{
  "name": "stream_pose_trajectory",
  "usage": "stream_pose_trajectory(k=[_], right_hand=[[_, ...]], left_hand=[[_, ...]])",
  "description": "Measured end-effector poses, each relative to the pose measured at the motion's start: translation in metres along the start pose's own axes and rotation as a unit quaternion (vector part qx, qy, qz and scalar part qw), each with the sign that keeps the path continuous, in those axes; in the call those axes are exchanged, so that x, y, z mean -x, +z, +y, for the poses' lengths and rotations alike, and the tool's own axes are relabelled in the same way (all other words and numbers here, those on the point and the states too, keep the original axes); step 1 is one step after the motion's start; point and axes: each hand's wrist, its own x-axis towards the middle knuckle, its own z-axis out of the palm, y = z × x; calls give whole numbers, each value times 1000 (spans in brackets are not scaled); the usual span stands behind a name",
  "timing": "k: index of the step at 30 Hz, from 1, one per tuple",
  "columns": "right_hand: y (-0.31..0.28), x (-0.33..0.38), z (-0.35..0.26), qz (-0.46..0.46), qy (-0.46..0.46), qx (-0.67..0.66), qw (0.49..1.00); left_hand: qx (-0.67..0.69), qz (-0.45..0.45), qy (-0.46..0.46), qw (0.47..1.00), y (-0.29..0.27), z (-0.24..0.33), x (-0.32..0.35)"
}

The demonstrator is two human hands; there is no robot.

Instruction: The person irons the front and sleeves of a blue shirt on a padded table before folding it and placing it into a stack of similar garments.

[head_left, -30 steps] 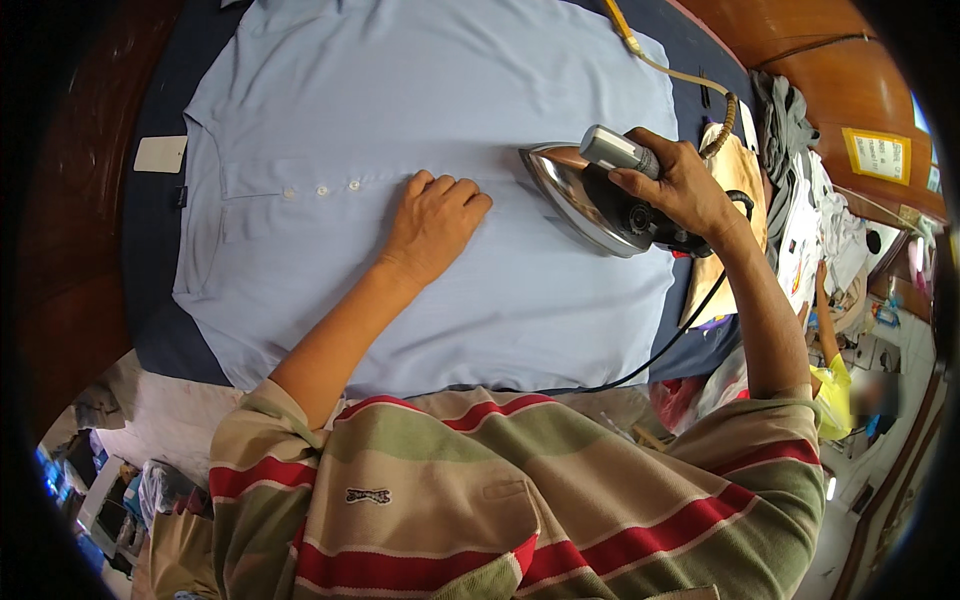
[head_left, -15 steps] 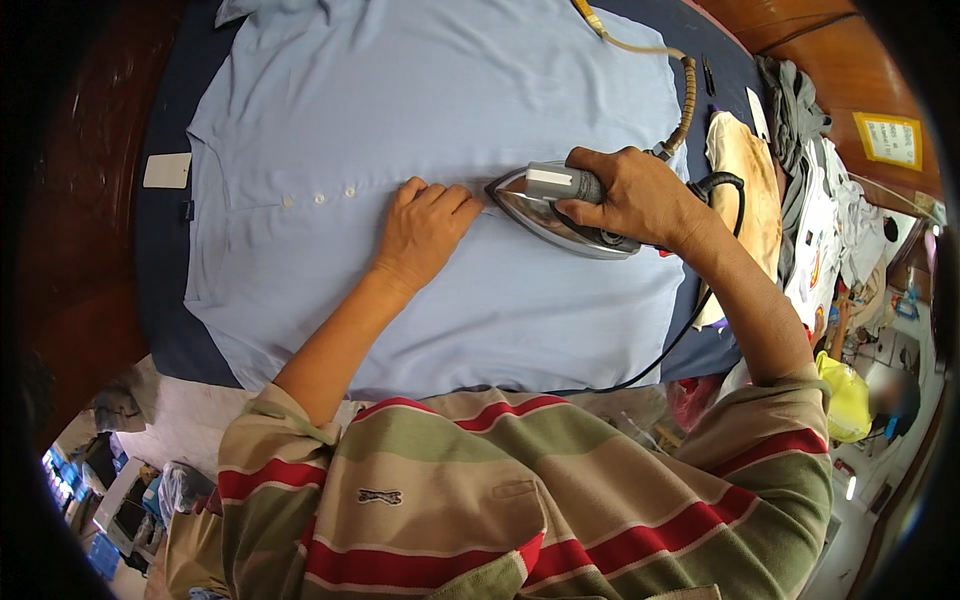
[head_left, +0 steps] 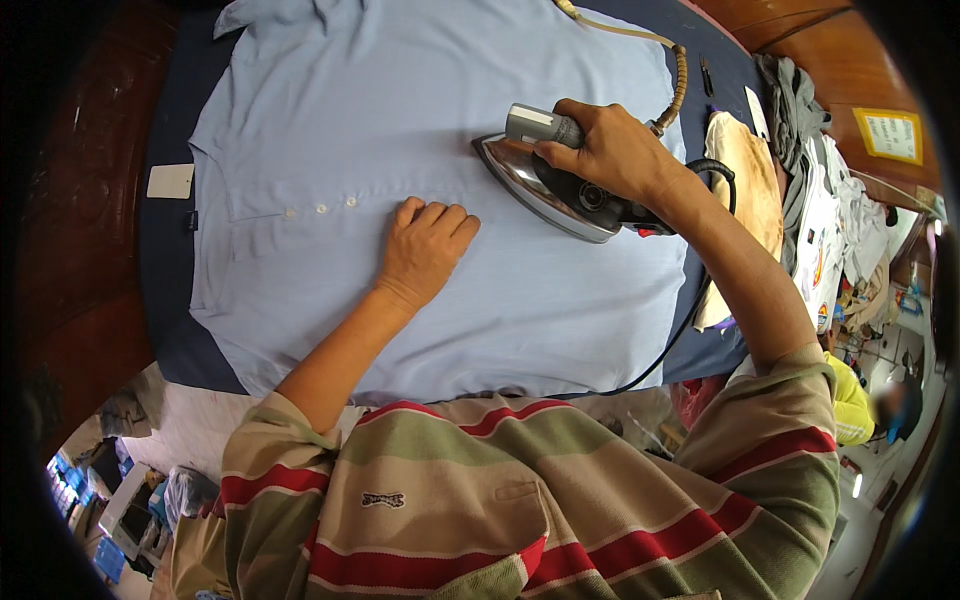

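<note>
A light blue shirt [head_left: 330, 320] with small white buttons along its placket lies spread over a dark blue padded surface [head_left: 165, 290]. My right hand [head_left: 620, 150] is wrapped round the handle of a steam iron [head_left: 540, 190], its pointed tip facing left. The iron is over the right middle of the shirt, beyond the button line; I cannot tell whether its sole touches the cloth. My left hand [head_left: 425, 245] presses on the shirt just right of the buttons, its fingers curled into the fabric and their tips hidden.
A brownish hose [head_left: 682, 90] and a black cord [head_left: 690, 320] run from the iron. To the right lie a stained cream cloth [head_left: 745, 200] and piled garments [head_left: 815, 230]. A white tag [head_left: 170, 181] sits left of the shirt. A person in yellow [head_left: 850, 400] is at far right.
The iron has moved away from me and slightly left, in my right hand, with more of its metal side showing. My left hand stays on nearly the same spot of the shirt.
</note>
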Motion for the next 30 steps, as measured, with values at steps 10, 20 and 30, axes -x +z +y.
stream_pose_trajectory(k=[10,20,30], right_hand=[[-15,15,-13,-30,-80,-12,996],[10,7,-35,-48,-74,18,996],[15,15,-35,-80,-161,65,982]], left_hand=[[-36,5,-53,998,-3,18,23],[-16,14,-192,981,-26,-33,39],[-170,-117,-387,899,-53,-143,84]])
